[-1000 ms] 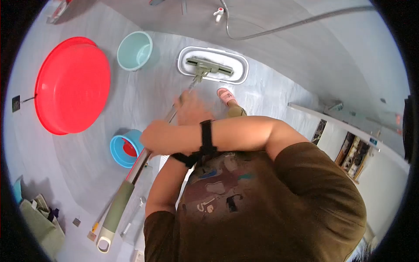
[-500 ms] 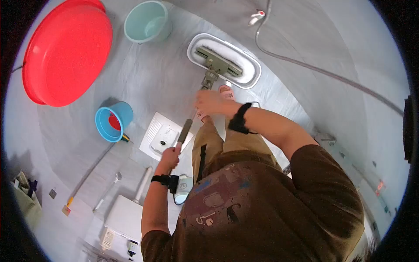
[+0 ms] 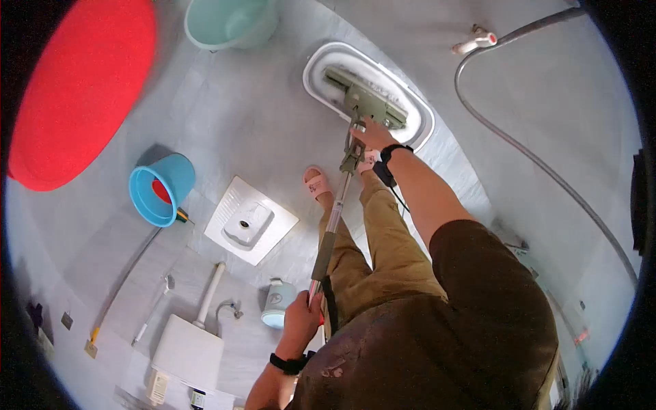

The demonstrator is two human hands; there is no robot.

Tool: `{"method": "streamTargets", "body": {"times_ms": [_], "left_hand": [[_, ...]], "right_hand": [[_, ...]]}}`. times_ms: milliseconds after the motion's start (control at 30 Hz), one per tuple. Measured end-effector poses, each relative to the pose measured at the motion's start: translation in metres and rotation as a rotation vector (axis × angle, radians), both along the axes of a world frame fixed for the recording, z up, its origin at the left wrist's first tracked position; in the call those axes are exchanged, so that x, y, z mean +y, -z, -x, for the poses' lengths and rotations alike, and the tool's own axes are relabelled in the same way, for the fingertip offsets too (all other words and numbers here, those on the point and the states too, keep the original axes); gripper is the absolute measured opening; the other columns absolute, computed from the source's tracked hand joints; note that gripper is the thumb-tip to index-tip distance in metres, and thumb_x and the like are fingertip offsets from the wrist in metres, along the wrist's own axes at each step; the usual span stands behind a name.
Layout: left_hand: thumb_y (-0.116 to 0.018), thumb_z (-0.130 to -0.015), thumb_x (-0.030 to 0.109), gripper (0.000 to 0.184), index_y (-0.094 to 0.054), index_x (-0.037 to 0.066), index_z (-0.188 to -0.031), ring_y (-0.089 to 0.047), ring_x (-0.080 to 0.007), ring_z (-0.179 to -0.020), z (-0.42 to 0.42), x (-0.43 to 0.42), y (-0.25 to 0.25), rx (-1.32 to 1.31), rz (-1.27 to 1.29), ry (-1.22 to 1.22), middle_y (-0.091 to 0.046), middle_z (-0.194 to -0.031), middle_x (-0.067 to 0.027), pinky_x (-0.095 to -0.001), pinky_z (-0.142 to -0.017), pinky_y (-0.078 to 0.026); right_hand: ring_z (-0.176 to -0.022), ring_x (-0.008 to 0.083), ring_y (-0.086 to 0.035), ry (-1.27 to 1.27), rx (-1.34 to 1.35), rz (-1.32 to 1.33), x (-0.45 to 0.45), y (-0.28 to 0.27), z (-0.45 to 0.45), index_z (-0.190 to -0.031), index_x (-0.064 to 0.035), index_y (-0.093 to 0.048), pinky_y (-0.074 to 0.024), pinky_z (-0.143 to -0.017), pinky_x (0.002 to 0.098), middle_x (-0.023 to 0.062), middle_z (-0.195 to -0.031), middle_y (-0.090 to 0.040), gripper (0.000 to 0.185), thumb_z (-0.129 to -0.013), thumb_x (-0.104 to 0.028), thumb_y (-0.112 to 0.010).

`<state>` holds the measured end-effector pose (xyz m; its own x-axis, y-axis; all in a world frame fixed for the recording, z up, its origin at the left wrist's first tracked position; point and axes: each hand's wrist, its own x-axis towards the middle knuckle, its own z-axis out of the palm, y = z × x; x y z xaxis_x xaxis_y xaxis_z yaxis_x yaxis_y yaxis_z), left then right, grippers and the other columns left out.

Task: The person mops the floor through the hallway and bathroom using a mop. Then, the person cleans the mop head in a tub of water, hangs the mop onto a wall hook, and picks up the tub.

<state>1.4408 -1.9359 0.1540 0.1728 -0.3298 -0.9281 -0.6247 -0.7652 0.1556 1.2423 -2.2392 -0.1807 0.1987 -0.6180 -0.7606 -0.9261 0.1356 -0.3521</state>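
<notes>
A flat mop's green head rests over a long grey-rimmed tub with white suds in it. From the head the mop's metal pole runs down toward the body. My left hand is wrapped round the pole's lower part, below a grey-green sleeve. At the other end, my right hand is closed at the joint near the mop head; its fingertips are partly hidden by the mop. Each wrist has a black strap.
A white squat toilet is in the floor left of my legs. Farther left are a blue bucket and a red basin; a pale green bucket stands above. A hose hangs at the right, a cistern lower left.
My right hand has moved up to the joint by the mop head. My left hand has shifted down, toward my body, still on the pole. The view has turned and come closer to the tub.
</notes>
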Motion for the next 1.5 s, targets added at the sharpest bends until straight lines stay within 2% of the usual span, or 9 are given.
{"method": "streamTargets", "body": {"times_ms": [100,200,333,500,567,800,1000,1300,1500], "left_hand": [[-0.054,-0.092,0.031,0.033,-0.055,-0.001,-0.093,-0.062,-0.0357,-0.063,-0.009,0.029,0.002,0.087,0.239,-0.161,-0.062,-0.069,-0.019,-0.0432,-0.055,-0.047],[-0.045,-0.098,0.035,0.033,-0.056,0.004,-0.093,-0.046,-0.0073,-0.044,-0.031,0.052,-0.022,0.474,-0.383,-0.785,-0.051,-0.058,-0.0014,-0.0235,-0.039,-0.033],[-0.047,-0.097,0.038,0.04,-0.058,0.0,-0.1,-0.054,-0.008,-0.069,-0.054,0.073,-0.072,0.484,-0.655,-1.097,-0.059,-0.078,-0.0011,-0.0232,-0.061,-0.044],[-0.05,-0.096,0.04,0.039,-0.06,0.002,-0.095,-0.049,-0.0064,-0.062,-0.045,0.036,-0.073,0.348,-0.598,-0.972,-0.055,-0.069,0.0001,-0.0224,-0.056,-0.039],[-0.052,-0.094,0.04,0.039,-0.062,0.002,-0.095,-0.051,-0.0064,-0.066,-0.036,0.034,-0.068,0.321,-0.605,-0.948,-0.057,-0.072,-0.0003,-0.0224,-0.059,-0.041],[-0.055,-0.093,0.043,0.047,-0.065,-0.003,-0.099,-0.056,-0.0086,-0.075,-0.022,0.071,-0.056,0.238,-0.631,-0.875,-0.063,-0.082,-0.0014,-0.0235,-0.068,-0.046],[-0.049,-0.093,0.05,0.051,-0.062,0.001,-0.084,-0.051,-0.0097,-0.062,-0.043,0.022,-0.051,0.333,-0.475,-0.602,-0.058,-0.069,-0.0029,-0.0241,-0.057,-0.041],[-0.051,-0.091,0.053,0.049,-0.053,0.006,-0.08,-0.041,-0.0093,-0.048,-0.049,0.006,-0.036,0.361,-0.57,-0.83,-0.046,-0.061,0.0016,-0.0245,-0.042,-0.031],[-0.051,-0.091,0.047,0.055,-0.057,-0.002,-0.066,-0.055,-0.0195,-0.051,-0.07,0.058,-0.015,-0.045,-0.228,-0.284,-0.055,-0.054,-0.0117,-0.0349,-0.048,-0.041]], "right_hand": [[-0.114,0.0368,-0.053,0.113,-0.139,-0.103,0.008,0.048,0.001,-0.133,0.0035,-0.04,-0.0416,-0.094,0.041,0.0259,-0.122,-0.054,0.086,-0.078,-0.06,-0.059],[-0.111,0.0358,-0.054,0.089,-0.103,-0.21,0.002,0.057,0.002,-0.127,0.0053,-0.047,-0.0426,-0.092,0.04,0.0241,-0.117,-0.057,0.083,-0.076,-0.058,-0.062],[-0.098,0.0352,-0.06,0.069,-0.006,-0.36,-0.015,0.048,-0.007,-0.107,0.004,-0.058,-0.0478,-0.083,0.0428,0.0226,-0.108,-0.062,0.061,-0.081,-0.052,-0.057],[-0.092,0.0327,-0.062,-0.277,-0.072,-0.001,-0.009,0.044,-0.016,-0.108,-0.0012,-0.059,-0.0507,-0.08,0.0411,0.0165,-0.099,-0.064,0.049,-0.088,-0.046,-0.051],[-0.1,0.0316,-0.059,0.039,0.159,0.01,-0.008,0.056,-0.013,-0.108,-0.0018,-0.059,-0.0498,-0.081,0.043,0.017,-0.102,-0.062,0.053,-0.086,-0.049,-0.054],[-0.104,0.0345,-0.053,-0.013,0.276,0.371,0.011,-0.057,-0.025,-0.106,0.0,-0.057,-0.0451,-0.084,0.0471,0.0175,-0.106,-0.057,0.055,-0.082,-0.049,-0.061],[-0.102,0.0331,-0.052,0.059,0.283,0.441,0.026,-0.091,-0.025,-0.108,0.0006,-0.054,-0.0437,-0.082,0.0457,0.0172,-0.105,-0.055,0.06,-0.078,-0.05,-0.064],[-0.102,0.0332,-0.052,0.106,0.205,0.4,0.068,-0.129,-0.042,-0.102,0.0009,-0.053,-0.0418,-0.083,0.0458,0.0175,-0.103,-0.055,0.057,-0.076,-0.048,-0.066],[-0.087,0.0359,-0.058,0.144,0.107,0.515,0.053,-0.094,-0.021,-0.09,0.0023,-0.056,-0.0457,-0.073,0.0466,0.02,-0.088,-0.06,0.048,-0.081,-0.045,-0.063]]}}
